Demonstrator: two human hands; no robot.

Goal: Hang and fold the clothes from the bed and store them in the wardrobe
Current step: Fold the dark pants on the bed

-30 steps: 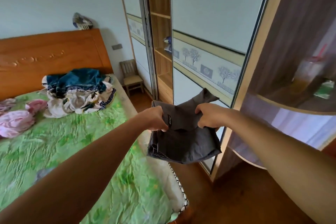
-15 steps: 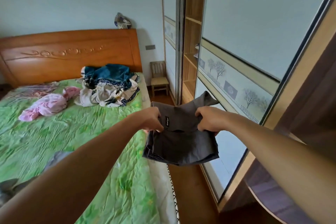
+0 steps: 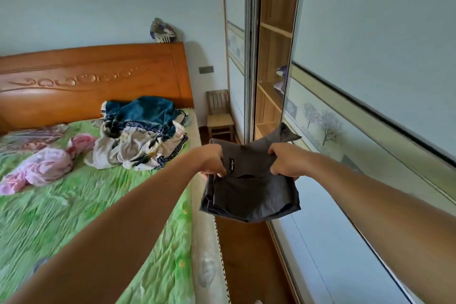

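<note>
A grey garment point(image 3: 249, 195) in tight grip of left hand point(image 3: 213, 160) and right hand point(image 3: 283, 160), above narrow floor point(image 3: 241, 254) between bed point(image 3: 74, 205) and wardrobe point(image 3: 370, 32).

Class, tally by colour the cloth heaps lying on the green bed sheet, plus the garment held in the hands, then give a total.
Grey folded garment: 1
Pink heap: 1
Teal-and-cream heap: 1
Mauve striped cloth: 1
Total: 4

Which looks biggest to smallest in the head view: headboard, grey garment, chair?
1. headboard
2. grey garment, held nearest the camera, so it looks enlarged
3. chair, far back, so its true size is unsure
</note>
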